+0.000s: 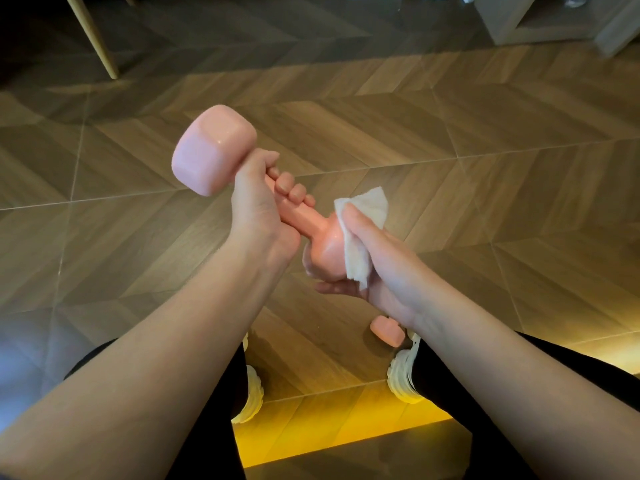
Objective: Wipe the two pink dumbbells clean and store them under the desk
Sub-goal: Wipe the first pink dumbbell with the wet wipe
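Note:
A glossy pink dumbbell (214, 150) is held up in the air over the floor, tilted from upper left to lower right. My left hand (259, 202) grips its handle just below the upper head. My right hand (374, 258) wraps a white tissue (363, 230) around the lower head, fingers curled under it. A second pink dumbbell (386, 330) lies on the floor beneath my right wrist, mostly hidden by the arm, next to my right shoe.
Herringbone wood floor (450, 150) stretches ahead. A pale wooden furniture leg (93, 36) stands at the far left. A grey boxy piece of furniture (540, 22) sits at the far right. My knees and white shoes (405, 379) are below.

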Demonstrator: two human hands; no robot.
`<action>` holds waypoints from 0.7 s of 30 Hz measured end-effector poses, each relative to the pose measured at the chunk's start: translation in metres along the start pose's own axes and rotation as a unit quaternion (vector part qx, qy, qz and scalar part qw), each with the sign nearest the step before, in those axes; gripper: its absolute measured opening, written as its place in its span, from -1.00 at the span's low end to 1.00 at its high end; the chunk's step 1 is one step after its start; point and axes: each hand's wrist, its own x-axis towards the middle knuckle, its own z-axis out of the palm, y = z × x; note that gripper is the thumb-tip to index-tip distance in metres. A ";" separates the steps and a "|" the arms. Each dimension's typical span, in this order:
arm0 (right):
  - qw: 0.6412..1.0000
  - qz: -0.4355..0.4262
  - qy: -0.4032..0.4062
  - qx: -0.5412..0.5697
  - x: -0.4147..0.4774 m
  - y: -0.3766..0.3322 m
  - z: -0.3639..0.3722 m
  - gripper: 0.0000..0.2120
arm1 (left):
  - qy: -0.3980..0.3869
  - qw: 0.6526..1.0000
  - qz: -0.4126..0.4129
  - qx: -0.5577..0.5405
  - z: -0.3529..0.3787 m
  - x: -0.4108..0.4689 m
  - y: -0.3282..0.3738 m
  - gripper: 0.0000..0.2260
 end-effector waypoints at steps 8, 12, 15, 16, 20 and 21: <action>0.995 -0.022 -0.094 0.001 -0.002 -0.007 -0.013 -0.50 | 0.000 0.999 -0.008 -0.037 -0.002 0.003 0.009 -0.70; 0.998 -0.031 -0.028 -0.048 -0.001 -0.001 -0.005 -0.36 | -0.002 0.999 -0.010 -0.038 -0.003 0.001 0.007 -0.71; 0.998 -0.033 0.005 -0.048 0.000 0.000 -0.003 -0.45 | -0.014 0.999 -0.010 -0.030 0.000 0.000 0.003 -0.71; 0.999 -0.026 0.011 -0.033 0.000 -0.001 -0.004 -0.44 | -0.018 0.999 -0.011 -0.027 0.002 -0.001 0.003 -0.71; 0.997 -0.035 -0.064 0.015 -0.003 -0.007 -0.018 -0.45 | -0.025 0.999 -0.007 -0.035 0.004 0.000 0.007 -0.70; 0.994 -0.046 -0.098 0.008 -0.004 -0.009 -0.020 -0.50 | -0.022 0.999 -0.007 -0.045 0.003 0.000 0.009 -0.70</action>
